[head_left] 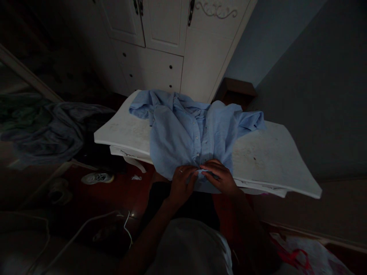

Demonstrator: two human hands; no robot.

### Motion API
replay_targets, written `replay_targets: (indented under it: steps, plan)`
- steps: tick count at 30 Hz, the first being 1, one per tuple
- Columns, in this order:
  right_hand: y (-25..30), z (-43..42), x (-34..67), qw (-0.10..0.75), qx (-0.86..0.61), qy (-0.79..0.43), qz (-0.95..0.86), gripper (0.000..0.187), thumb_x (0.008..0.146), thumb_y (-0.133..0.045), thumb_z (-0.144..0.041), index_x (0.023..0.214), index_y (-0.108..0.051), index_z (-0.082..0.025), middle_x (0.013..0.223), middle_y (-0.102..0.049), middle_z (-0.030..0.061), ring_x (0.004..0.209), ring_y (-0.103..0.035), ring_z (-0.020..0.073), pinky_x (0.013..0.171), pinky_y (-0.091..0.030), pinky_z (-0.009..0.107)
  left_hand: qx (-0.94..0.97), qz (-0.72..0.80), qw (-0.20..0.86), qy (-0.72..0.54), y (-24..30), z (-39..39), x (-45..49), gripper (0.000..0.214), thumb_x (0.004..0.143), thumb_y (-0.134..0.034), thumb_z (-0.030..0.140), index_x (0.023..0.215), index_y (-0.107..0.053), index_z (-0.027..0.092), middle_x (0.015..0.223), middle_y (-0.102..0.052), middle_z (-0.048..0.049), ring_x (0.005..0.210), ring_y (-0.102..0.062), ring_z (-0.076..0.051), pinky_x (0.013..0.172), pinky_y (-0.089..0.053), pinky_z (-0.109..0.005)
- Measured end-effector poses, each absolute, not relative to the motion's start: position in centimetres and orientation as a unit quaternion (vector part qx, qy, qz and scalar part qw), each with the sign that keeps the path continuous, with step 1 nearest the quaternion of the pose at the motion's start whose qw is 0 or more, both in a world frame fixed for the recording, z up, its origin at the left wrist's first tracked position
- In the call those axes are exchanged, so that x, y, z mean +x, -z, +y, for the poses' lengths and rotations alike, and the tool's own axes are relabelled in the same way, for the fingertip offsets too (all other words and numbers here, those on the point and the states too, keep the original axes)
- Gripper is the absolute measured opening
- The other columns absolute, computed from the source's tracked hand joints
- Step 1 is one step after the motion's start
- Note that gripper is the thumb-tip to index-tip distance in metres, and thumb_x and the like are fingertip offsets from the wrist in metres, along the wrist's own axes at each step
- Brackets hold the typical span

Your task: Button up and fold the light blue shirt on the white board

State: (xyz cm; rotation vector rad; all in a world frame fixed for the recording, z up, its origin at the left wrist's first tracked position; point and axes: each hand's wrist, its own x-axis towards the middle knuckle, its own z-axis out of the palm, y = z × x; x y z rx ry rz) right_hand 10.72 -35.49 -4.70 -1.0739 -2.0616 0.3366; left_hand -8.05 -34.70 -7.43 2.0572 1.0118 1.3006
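pinching lt-blue shirt point(174, 133) w/ l hand point(182, 184) & r hand point(221, 177).

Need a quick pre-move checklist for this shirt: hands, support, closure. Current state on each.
1. Left hand gripping shirt: ok, pinching the lower front.
2. Right hand gripping shirt: ok, pinching close beside the left.
3. Shirt supported by table: ok, though the lower part hangs over the near edge.
4. Shirt closed above the hands: not ok, front edges lie apart.
5. Button caught between the hands: cannot tell, hidden.
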Motion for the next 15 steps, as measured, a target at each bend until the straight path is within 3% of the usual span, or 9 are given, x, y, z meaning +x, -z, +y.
replay_targets:
  steps: [15]
  plan:
    - [4.19, -35.29, 10.62, 0.395, -0.413, -0.154, -0.806, 0.031, 0.089, -0.065, -0.019, 0.120, -0.067, -0.027, 0.094, -0.071, 0.0047, 0.092, -0.063, 0.0193, 0.081, -0.054, 0.036, 0.757, 0.394, 0.242, -0.462, 7.10, -34.89, -7.80, 0.015, 0.097, -0.048, 0.025, 0.101, -0.061, 0.020, 0.095, -0.070, -0.0055, 0.092, -0.064, -0.018, 0.085, -0.050, -0.035]
